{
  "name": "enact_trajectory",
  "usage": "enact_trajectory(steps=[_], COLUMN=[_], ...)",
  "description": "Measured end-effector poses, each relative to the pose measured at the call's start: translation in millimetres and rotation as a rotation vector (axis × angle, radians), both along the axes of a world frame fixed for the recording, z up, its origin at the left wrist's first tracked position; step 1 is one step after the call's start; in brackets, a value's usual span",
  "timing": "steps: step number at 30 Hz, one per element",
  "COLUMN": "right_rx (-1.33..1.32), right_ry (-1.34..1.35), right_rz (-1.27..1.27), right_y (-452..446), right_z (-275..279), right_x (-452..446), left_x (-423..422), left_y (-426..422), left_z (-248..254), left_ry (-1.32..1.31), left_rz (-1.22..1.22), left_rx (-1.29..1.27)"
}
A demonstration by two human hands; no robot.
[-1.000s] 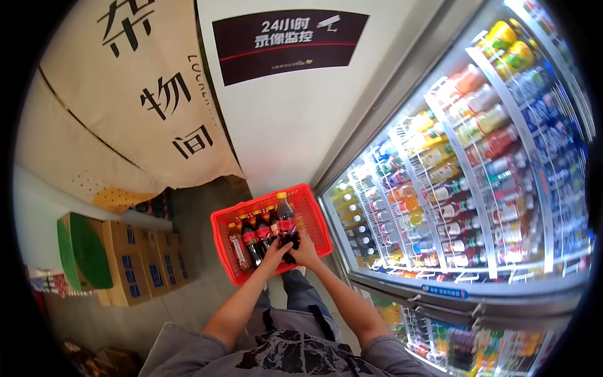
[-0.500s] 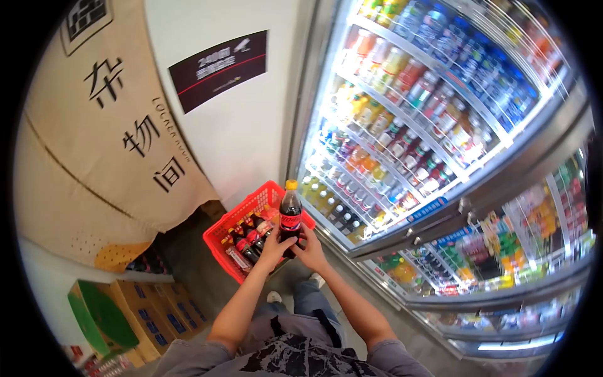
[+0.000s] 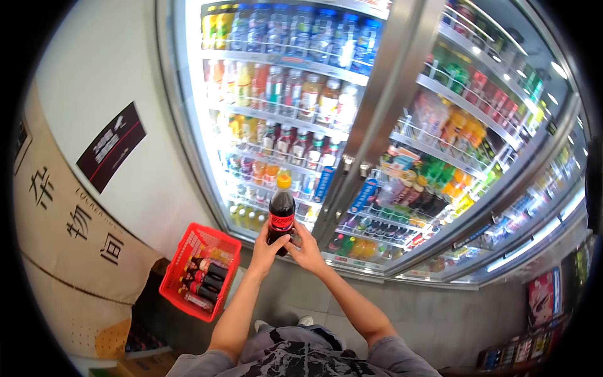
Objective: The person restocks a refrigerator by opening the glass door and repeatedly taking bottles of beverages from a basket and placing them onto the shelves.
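Between my two hands stands a cola bottle [image 3: 282,210], upright, with a yellow cap, dark liquid and a red-and-black label. My left hand [image 3: 266,251] wraps the lower part from the left, its thumb across the front. On the other side my right hand [image 3: 306,250] grips the same lower part, fingers along the right edge. The bottle's base is partly hidden by my fingers. Left of my hands, on the floor, sits a red plastic basket [image 3: 169,284] with several similar cola bottles [image 3: 206,279] lying in it.
Ahead stands a glass-door drinks fridge [image 3: 289,60] with shelves of bottles and metal door handles [image 3: 347,164]. More fridge doors [image 3: 465,125] run to the right. A printed curtain [image 3: 69,251] hangs at left, with a cardboard box [image 3: 147,364] below. A low rack [image 3: 521,349] stands lower right.
My view has turned right, so the fridge now lies straight ahead and the basket sits farther left of my hands. Both hands still hold the cola bottle.
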State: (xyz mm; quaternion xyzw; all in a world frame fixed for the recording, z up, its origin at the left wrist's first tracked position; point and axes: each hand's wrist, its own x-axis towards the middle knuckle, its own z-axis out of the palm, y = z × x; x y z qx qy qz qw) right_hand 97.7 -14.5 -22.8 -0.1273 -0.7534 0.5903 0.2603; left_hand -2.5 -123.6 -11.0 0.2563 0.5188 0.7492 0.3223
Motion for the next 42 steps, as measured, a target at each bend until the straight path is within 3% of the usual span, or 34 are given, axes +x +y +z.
enact_trajectory(steps=[3, 6, 9, 14, 16, 21, 26, 42], right_rx=[0.045, -0.111, -0.034, 0.060, 0.225, 0.299, 0.174, 0.142], right_ry=[0.049, 0.070, 0.139, 0.204, 0.088, -0.031, 0.029, -0.145], right_rz=[-0.082, -0.052, -0.097, -0.420, -0.570, -0.739, -0.701, -1.065], right_y=[41, 86, 125, 171, 187, 201, 222, 181], right_z=[3, 11, 17, 9, 10, 18, 10, 19], right_x=[36, 69, 86, 78, 63, 27, 0, -8], left_x=[30, 50, 63, 72, 67, 47, 29, 5], left_y=[40, 76, 100, 118, 122, 128, 130, 134], left_z=[15, 4, 1, 7, 16, 20, 17, 17], left_ry=[-0.033, -0.021, 0.028, 0.008, -0.008, 0.015, 0.008, 0.048], left_rz=[-0.092, -0.136, -0.161, -0.171, -0.177, -0.193, -0.227, -0.353], left_rx=[0.052, 0.074, 0.071, 0.084, 0.076, 0.069, 0.071, 0.069])
